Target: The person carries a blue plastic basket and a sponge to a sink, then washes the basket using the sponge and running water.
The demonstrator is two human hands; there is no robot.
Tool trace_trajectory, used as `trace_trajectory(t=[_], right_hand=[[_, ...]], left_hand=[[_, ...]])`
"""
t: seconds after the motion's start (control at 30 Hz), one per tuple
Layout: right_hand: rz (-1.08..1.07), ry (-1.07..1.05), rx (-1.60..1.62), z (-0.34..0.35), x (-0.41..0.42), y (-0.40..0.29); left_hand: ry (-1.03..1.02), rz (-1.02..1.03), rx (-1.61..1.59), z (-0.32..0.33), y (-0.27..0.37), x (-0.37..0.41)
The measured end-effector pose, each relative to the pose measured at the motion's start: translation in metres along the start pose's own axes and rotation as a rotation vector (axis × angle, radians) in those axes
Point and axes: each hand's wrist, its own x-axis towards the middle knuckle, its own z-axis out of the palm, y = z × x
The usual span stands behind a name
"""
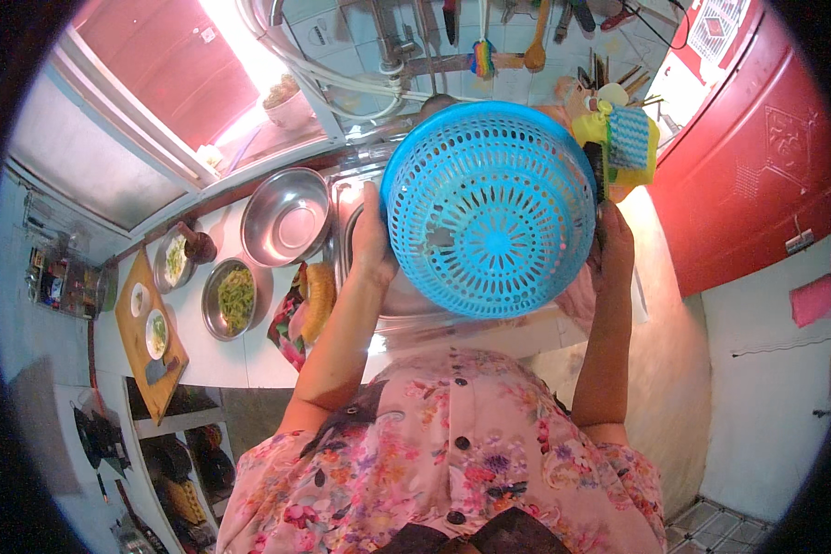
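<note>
A round blue plastic colander (496,235) is raised over the metal sink (395,298), its slotted base facing the camera. My left hand (374,239) grips its left side, with the fingers partly hidden behind the rim. On the colander's right side is my right hand (611,242); most of its fingers are out of sight behind the plastic. Whether the colander has anything in it cannot be seen.
Left of the sink stand a large steel bowl (249,232), a bowl of cut green vegetables (236,299), a bowl with a wooden pestle (197,244) and a cutting board (135,343) bearing small dishes. A cloth (629,135) hangs beyond, at right.
</note>
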Motion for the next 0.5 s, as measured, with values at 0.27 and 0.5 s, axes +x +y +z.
trace_trajectory(t=[0.27, 0.5], right_hand=[[-0.26, -0.056, -0.143, 0.038, -0.006, -0.016], [-0.446, -0.209, -0.11, 0.046, 0.003, -0.031]], left_hand=[[-0.203, 0.325, 0.064, -0.039, -0.005, 0.016], [-0.35, -0.57, -0.304, -0.032, -0.013, -0.043]])
